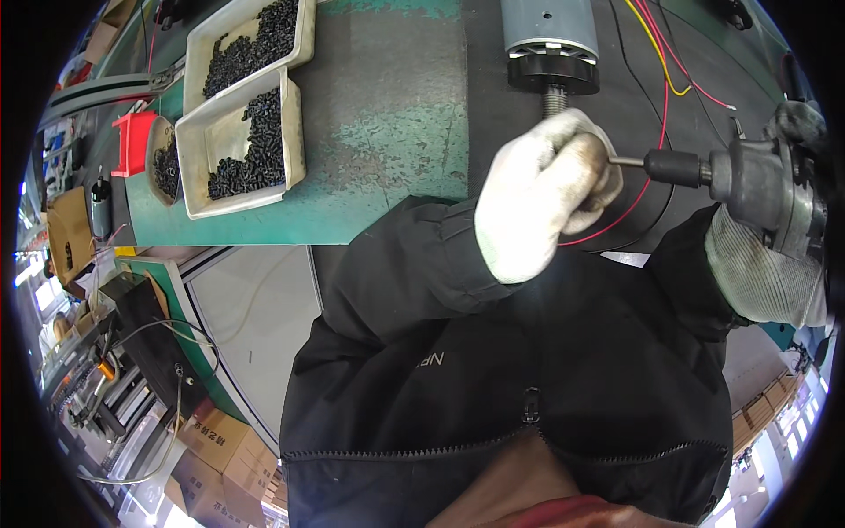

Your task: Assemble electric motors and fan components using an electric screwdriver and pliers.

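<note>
My left hand (528, 198), in a white work glove with a smudged thumb and fingers, is closed at the tip of a driver bit. Whatever it pinches there is hidden by the fingers. The bit belongs to a dark power screwdriver (748, 180), lying level and pointing left. My right hand (761, 268), in a grey-white knitted glove, is wrapped round the tool at the right. Just beyond my left hand is a grey cylindrical motor (550, 26) with a black end collar (554, 75) and a threaded shaft (554, 101). The glove covers the shaft's near end.
Two whitish bins (195, 167) with small black screw-like parts stand on the worn green bench top (396, 132) at the left. Beside them are a smaller container (160, 132) of similar parts and a red bin (134, 145). Red, yellow and black wires (662, 114) trail across the right.
</note>
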Demonstrator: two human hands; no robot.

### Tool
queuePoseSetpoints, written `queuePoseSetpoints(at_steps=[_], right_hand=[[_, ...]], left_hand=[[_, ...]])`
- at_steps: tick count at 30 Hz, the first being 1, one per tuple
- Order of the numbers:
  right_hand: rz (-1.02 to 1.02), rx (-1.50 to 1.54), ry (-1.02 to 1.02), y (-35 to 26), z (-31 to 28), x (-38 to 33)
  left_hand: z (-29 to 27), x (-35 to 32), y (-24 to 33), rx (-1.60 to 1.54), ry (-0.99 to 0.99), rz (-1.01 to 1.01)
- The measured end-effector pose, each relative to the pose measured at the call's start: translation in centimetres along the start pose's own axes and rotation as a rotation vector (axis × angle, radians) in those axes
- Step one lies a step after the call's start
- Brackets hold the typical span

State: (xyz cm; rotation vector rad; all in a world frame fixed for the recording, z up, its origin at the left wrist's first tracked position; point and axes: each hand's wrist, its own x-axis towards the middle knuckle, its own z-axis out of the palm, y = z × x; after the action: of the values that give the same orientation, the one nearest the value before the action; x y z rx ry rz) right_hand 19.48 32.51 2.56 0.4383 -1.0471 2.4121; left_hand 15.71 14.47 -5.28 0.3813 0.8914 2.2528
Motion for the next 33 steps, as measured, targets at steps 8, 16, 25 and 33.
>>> queuePoseSetpoints(at_steps=[8, 16, 25, 33], right_hand=[[0.003, -0.013, -0.008, 0.6, 0.2, 0.3], [0.003, -0.092, 0.022, 1.8, 0.6, 0.2], [0.029, -0.147, 0.035, 2.4, 0.0, 1.3], [0.035, -0.161, 0.029, 3.1, -0.3, 2.0]], left_hand=[[-1.2, 0.3, -0.5, -0.06, -0.027, -0.055], [-0.8, -0.8, -0.6, -0.112, -0.004, -0.23], [0.4, -0.6, -1.0, -0.272, 0.218, -0.421], [-0.8, -0.6, -1.8, -0.482, 0.135, -0.36]])
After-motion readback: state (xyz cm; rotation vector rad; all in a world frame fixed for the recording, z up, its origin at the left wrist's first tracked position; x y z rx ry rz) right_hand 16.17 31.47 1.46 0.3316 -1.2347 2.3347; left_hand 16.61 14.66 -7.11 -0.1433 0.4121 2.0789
